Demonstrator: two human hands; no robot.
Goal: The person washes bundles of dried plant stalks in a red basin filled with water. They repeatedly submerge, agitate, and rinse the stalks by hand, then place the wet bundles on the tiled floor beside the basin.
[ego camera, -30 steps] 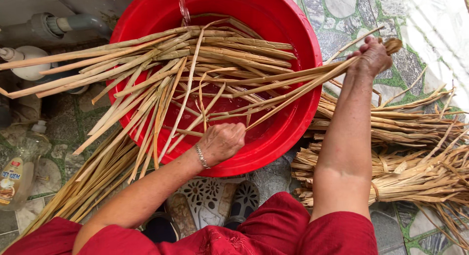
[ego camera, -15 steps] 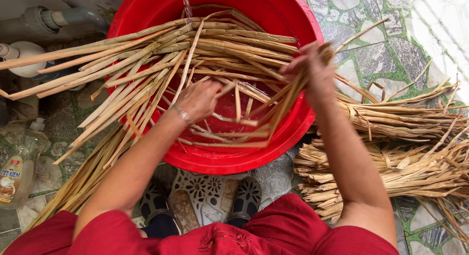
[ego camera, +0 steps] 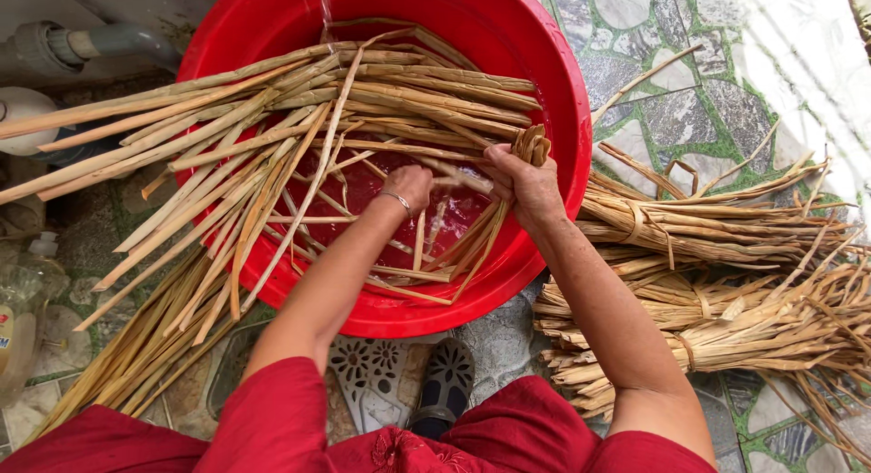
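my right hand point(ego camera: 524, 185) grips a folded bunch of reeds point(ego camera: 531, 146); my left hand point(ego camera: 410, 185) closes on strands in the red basin point(ego camera: 562, 83), fingers partly hidden.

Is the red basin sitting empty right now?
No: the red basin holds many long dried reed strips, and both the left hand and right hand reach into it.

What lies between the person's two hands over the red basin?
In the head view, a few pale dried stalks span the gap between the left hand and right hand, above wet basin bottom.
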